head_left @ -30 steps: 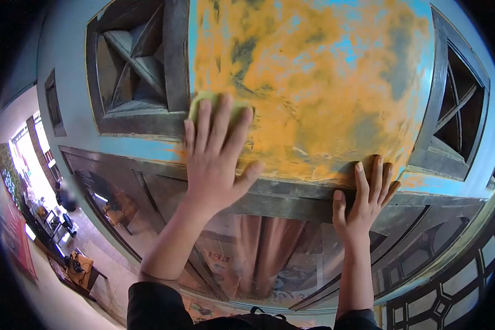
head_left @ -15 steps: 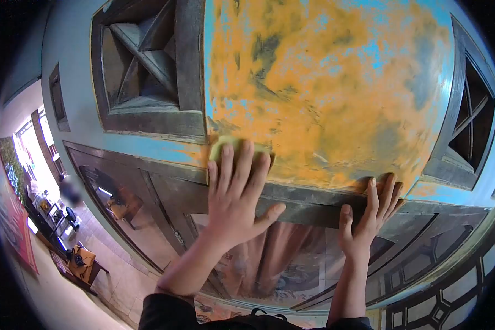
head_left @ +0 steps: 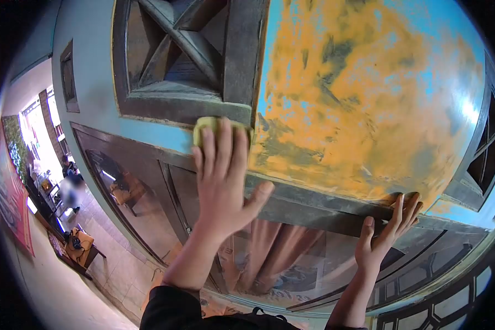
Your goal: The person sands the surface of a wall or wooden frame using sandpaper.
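— Where was the sponge (head_left: 212, 124)?

— It lay flat on the wall (head_left: 363, 99), under the left hand (head_left: 223, 176), by the dark frame (head_left: 176, 104). Its long side ran across.

— Was that hand closed?

— No, its fingers were spread, pressing it. The right hand (head_left: 385, 234) was open too, flat on the ledge (head_left: 324, 206).

No legible text (anywhere) — none.
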Tool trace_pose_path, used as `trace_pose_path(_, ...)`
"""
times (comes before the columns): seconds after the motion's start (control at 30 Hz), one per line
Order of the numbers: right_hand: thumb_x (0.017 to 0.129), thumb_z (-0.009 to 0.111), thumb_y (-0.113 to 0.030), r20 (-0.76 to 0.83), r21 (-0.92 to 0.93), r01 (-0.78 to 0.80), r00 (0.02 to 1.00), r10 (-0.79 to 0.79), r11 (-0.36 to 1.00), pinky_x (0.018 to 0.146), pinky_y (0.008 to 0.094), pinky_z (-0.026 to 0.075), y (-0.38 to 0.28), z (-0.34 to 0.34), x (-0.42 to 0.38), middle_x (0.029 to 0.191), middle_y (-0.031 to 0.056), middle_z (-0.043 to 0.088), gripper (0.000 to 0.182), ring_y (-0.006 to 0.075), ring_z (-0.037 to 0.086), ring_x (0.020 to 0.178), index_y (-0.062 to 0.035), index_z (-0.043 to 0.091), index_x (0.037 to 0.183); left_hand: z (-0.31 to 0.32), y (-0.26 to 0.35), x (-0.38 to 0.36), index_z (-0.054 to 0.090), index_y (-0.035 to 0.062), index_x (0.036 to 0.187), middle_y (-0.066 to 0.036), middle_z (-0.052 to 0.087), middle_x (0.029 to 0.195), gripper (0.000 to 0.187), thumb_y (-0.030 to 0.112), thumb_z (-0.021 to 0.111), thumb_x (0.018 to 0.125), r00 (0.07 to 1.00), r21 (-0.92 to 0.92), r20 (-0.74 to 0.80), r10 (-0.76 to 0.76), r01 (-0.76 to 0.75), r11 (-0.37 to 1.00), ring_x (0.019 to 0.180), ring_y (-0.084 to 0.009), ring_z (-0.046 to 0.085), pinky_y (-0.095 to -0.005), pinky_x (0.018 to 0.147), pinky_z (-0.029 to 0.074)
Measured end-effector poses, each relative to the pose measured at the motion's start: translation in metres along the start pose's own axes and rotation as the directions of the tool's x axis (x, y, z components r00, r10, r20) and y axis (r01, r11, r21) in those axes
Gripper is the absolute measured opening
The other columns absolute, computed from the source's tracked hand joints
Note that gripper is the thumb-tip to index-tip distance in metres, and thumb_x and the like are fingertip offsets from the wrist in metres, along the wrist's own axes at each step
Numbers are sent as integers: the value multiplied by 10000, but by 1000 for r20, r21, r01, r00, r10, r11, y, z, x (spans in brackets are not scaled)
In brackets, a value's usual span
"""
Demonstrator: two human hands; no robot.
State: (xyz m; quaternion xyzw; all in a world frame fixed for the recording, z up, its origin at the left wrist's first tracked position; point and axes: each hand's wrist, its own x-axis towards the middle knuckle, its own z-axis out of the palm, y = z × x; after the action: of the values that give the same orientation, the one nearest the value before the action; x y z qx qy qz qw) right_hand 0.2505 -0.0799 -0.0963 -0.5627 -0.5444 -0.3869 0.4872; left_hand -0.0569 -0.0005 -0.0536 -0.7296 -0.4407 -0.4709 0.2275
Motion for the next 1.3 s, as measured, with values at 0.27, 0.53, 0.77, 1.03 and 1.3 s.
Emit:
trace_pose_path(0.27,989,493,-412,-15,-89,-39,999,38,995,1166,680,-7,-17,-1,6,1646,219,200,628,440,87,1536,-134,365,1538,3,-28,-25,196,-64,1560,-284,81,1650,941,633,411,965,1000,8,19,-20,20,1000,1518,-503,33,-627,1195,10)
trace_pose_path(0.53,994,485,-442,-43,-52,44,998,-46,998,1170,674,6,-38,17,13,1651,227,174,633,471,76,1527,-148,363,1541,0,-51,-35,249,-66,1545,-267,171,1638,882,579,439,974,1000,62,14,25,-26,998,1520,-477,98,-626,1197,57)
trace_pose_path(0.77,1018,418,-542,-79,-103,16,997,-25,995,1201,620,9,-38,26,10,1667,154,182,687,384,75,1548,-135,323,1563,-8,-90,-25,220,-79,1546,-278,167,1636,899,528,503,948,988,-16,-133,-74,73,997,1519,-481,103,-604,1206,79)
trace_pose_path(1.03,1020,355,-607,-118,-140,7,993,-24,990,1197,623,23,-39,32,12,1654,204,180,717,413,99,1538,-131,326,1555,-6,-119,-16,179,-88,1552,-298,116,1638,884,532,428,973,957,-2,-230,-177,181,983,1524,-482,59,-604,1206,62)
trace_pose_path(1.3,1031,369,-551,-132,-169,-1,991,-22,986,1220,590,48,-42,33,11,1664,151,185,679,375,105,1543,-137,316,1567,-10,-128,-15,222,-90,1539,-308,127,1632,932,615,430,966,964,-49,-218,-152,145,988,1518,-498,63,-626,1192,20)
